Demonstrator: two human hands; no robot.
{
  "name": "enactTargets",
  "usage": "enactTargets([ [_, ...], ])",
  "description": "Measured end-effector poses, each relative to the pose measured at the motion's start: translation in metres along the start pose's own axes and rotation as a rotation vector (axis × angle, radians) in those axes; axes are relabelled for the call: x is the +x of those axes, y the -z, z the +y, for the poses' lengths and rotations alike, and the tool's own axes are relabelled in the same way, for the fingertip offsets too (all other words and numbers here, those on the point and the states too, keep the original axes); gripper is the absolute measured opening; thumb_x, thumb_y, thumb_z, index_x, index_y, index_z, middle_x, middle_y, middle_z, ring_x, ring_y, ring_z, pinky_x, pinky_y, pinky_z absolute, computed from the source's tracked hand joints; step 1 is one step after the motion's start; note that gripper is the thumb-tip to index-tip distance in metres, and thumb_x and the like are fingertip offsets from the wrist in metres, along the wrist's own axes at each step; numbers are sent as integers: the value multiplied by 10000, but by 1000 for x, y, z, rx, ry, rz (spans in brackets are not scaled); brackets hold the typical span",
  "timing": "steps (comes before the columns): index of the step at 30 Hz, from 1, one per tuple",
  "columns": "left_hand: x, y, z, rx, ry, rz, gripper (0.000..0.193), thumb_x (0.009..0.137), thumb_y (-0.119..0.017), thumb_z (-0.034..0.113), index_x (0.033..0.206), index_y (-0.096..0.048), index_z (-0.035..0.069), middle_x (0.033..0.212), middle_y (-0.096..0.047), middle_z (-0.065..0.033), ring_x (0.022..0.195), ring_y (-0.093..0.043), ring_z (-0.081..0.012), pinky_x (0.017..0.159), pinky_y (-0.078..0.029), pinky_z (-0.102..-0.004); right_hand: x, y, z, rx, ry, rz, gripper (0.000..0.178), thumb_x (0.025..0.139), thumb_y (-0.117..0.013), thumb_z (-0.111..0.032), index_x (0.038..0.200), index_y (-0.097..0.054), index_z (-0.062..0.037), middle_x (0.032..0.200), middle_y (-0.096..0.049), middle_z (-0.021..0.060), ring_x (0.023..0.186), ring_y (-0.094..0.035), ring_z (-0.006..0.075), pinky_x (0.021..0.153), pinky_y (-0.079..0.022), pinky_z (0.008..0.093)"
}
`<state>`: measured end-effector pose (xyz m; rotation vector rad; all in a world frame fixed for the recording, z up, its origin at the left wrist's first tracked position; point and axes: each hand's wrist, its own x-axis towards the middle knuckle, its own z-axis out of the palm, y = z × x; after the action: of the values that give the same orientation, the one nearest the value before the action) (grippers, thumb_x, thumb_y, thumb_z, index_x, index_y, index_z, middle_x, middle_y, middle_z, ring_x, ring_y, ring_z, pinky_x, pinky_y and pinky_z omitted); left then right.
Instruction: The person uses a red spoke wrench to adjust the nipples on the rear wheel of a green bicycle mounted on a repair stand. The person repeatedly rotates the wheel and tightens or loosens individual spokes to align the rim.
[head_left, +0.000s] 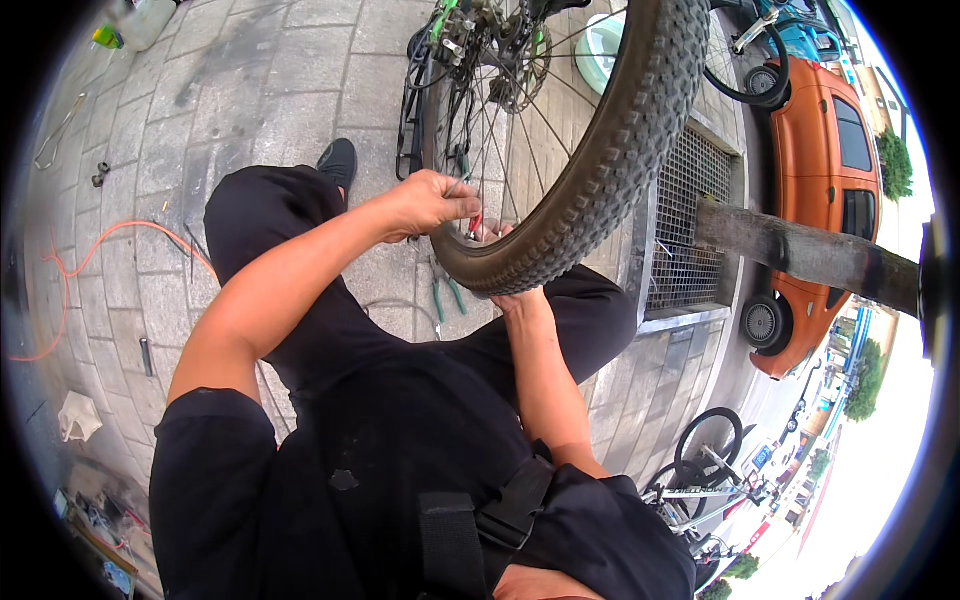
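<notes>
A bicycle wheel with a knobby black tyre (pixel 640 130) stands in front of me, its thin spokes running up to a hub and brake disc (pixel 520 75). My left hand (pixel 432 203) reaches in at the low, near part of the rim. Its thumb and fingers are pinched on a small red piece (pixel 476 222) by the spokes, whose exact kind I cannot make out. From beneath, my right hand (pixel 515 300) comes up round the tyre; its fingertips show inside the rim, close to the red piece, and the palm is hidden by the tyre.
Green-handled pliers (pixel 449 297) lie on the paving below the wheel. An orange hose (pixel 120 228) curves across the left. Right of the wheel are a metal grate (pixel 690 220), a wooden post (pixel 800 250) and an orange car (pixel 815 190). A pale green basin (pixel 598 50) sits behind the spokes.
</notes>
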<state>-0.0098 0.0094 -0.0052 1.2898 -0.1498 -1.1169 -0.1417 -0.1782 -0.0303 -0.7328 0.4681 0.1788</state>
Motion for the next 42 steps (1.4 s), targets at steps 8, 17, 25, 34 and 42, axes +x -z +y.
enactTargets([
  [8,3,-4,8,270,-61,173,237,933,-746,218,1028,-784,4,880,-752,-80,799,-633,-106,749,-526,-299,6,-20,-22,-782,61,71,259,1000,-706,-188,1170,-660,2,949,-720,-5,801,-669,73,713,-541,214],
  [17,-5,-2,25,-62,12,198,484,986,-652,547,1075,-750,82,619,-488,81,492,-280,-33,461,-223,-251,20,-52,-32,-1048,193,170,343,942,-776,-321,987,-723,15,759,-626,-21,685,-541,72,616,-437,259],
  [25,0,3,26,-14,-60,110,531,986,-641,576,1105,-739,68,560,-382,105,458,-259,-39,443,-200,-259,14,-56,-63,-576,89,266,140,947,-769,-188,927,-696,-70,782,-620,-7,663,-564,71,576,-477,231],
  [34,15,0,13,42,-175,97,399,1047,-607,441,1117,-726,67,770,-588,83,626,-436,-23,537,-344,-240,13,-42,-57,-605,-23,213,273,895,-830,-185,1047,-728,18,789,-687,-7,654,-615,68,580,-488,219],
  [42,8,2,12,262,-245,223,429,1016,-644,450,989,-730,30,752,-648,21,697,-544,-86,622,-467,-313,3,-57,-68,-856,-112,74,266,903,-826,-190,1012,-699,18,861,-717,30,743,-651,79,630,-510,233],
])
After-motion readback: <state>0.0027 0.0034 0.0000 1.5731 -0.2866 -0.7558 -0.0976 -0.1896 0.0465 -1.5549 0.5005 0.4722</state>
